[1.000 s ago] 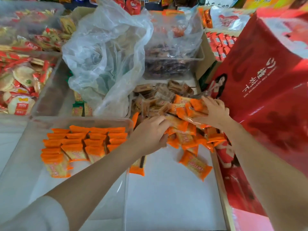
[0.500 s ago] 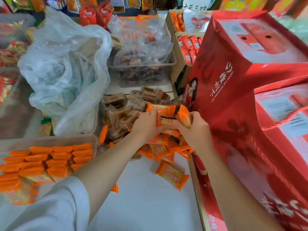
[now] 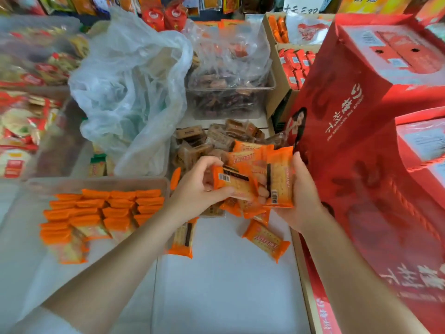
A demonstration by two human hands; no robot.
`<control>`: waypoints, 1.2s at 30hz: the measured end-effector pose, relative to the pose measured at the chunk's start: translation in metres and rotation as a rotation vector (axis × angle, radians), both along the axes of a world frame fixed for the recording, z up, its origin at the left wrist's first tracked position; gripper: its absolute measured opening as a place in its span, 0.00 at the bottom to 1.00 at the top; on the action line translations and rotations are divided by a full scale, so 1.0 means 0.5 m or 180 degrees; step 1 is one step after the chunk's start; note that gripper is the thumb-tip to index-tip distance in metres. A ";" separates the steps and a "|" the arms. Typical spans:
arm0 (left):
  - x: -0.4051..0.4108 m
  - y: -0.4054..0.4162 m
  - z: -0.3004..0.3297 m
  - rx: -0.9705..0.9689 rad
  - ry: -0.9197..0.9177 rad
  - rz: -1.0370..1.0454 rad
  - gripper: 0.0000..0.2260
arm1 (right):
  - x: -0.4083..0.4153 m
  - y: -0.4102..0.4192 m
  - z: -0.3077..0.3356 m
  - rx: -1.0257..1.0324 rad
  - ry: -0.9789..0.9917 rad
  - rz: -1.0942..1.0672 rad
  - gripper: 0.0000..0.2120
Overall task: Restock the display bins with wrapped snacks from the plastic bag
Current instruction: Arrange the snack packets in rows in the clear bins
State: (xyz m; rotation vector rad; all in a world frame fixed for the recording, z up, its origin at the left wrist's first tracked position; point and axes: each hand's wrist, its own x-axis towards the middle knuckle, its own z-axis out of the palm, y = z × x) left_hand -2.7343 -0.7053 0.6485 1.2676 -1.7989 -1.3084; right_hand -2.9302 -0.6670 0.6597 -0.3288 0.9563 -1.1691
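Observation:
My left hand (image 3: pixel 196 186) pinches an orange wrapped snack (image 3: pixel 234 180) with its barcode side up. My right hand (image 3: pixel 302 196) grips a stack of orange snacks (image 3: pixel 280 175) held upright. Both are lifted above a loose pile of orange snacks (image 3: pixel 248 208) on the white shelf. At the left, a clear display bin (image 3: pixel 96 183) holds neat rows of orange snacks (image 3: pixel 103 210). A crumpled clear plastic bag (image 3: pixel 130 85) stands behind that bin.
Brown wrapped snacks (image 3: pixel 204 141) are heaped behind my hands. A clear tub (image 3: pixel 228 102) of dark snacks stands further back. Tall red gift boxes (image 3: pixel 361 121) crowd the right side. Two orange packets (image 3: pixel 266 241) lie loose on the white shelf (image 3: pixel 224 285).
Both hands have lifted a bunch of orange snacks off the pile and brought them together. The view has shifted to the right, so the bin sits further left.

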 end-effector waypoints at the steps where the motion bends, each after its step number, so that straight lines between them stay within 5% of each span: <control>1: 0.039 0.019 0.004 0.0128 0.0165 0.0062 0.20 | 0.021 0.001 0.002 -0.0035 -0.0279 0.0141 0.27; 3: 0.111 0.051 0.007 0.0203 0.0271 0.0189 0.19 | 0.076 0.001 0.008 -0.0069 -0.0388 0.0298 0.25; 8: 0.291 0.098 -0.004 0.0249 0.0450 0.0539 0.21 | 0.245 -0.001 0.020 -0.0306 0.0561 0.0479 0.08; 12: 0.441 0.119 -0.014 0.0314 0.0225 0.0620 0.22 | 0.352 -0.007 0.007 -0.0547 0.1683 0.0786 0.04; 19: 0.565 0.129 -0.068 -0.0126 -0.1220 -0.0161 0.19 | 0.459 0.002 -0.029 -0.1158 0.4187 0.1149 0.18; 24: 0.533 0.113 -0.112 -0.0283 -0.1907 -0.0454 0.05 | 0.467 0.021 -0.066 -0.1194 0.5813 0.2283 0.12; 26: 0.508 0.102 -0.124 -0.0237 -0.1948 -0.0402 0.06 | 0.469 0.016 -0.080 -0.1030 0.6521 0.2836 0.11; 29: 0.474 0.095 -0.140 -0.0256 -0.2020 -0.0671 0.15 | 0.492 0.019 -0.115 -0.1129 0.7482 0.2670 0.10; 36: 0.472 0.085 -0.172 -0.1140 -0.2536 -0.0940 0.12 | 0.509 0.024 -0.163 -0.1029 0.7991 0.1959 0.22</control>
